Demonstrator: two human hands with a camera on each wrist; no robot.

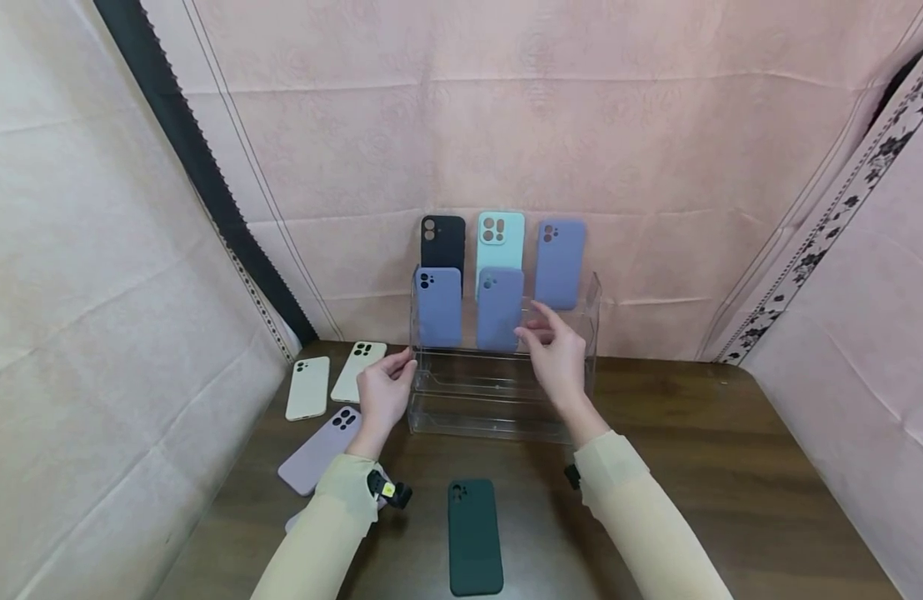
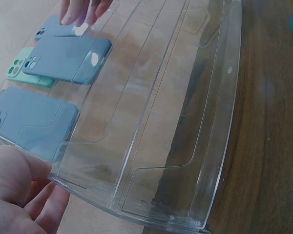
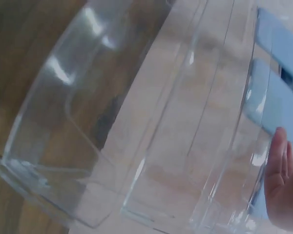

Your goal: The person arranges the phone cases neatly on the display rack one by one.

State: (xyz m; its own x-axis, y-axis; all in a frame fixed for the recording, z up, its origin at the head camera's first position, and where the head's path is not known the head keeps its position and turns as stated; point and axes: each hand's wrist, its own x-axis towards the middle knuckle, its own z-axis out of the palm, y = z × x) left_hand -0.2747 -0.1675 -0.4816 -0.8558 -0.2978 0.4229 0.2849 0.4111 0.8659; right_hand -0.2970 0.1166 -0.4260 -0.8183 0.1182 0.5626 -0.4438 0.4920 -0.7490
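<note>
A clear tiered display rack (image 1: 491, 427) stands on the table, its upper tiers holding phone cases. My left hand (image 1: 385, 392) grips the rack's left side edge, thumb and fingers on either side of it in the left wrist view. Two blue phone cases, one at left (image 1: 439, 308) and one in the middle (image 1: 499, 310), lean in the second tier. My right hand (image 1: 557, 358) has its fingertips right at the middle blue case's lower right edge, with thumb and forefinger apart. Behind stand a black case (image 1: 442, 240), a mint case (image 1: 501, 237) and a blue case (image 1: 561, 265).
On the table in front lies a dark green phone case (image 1: 475, 537). Left of the rack are two whitish cases (image 1: 307, 388) and a lilac case (image 1: 319, 452); another lilac piece is mostly hidden by my left sleeve. Cloth walls (image 1: 506, 150) enclose the table.
</note>
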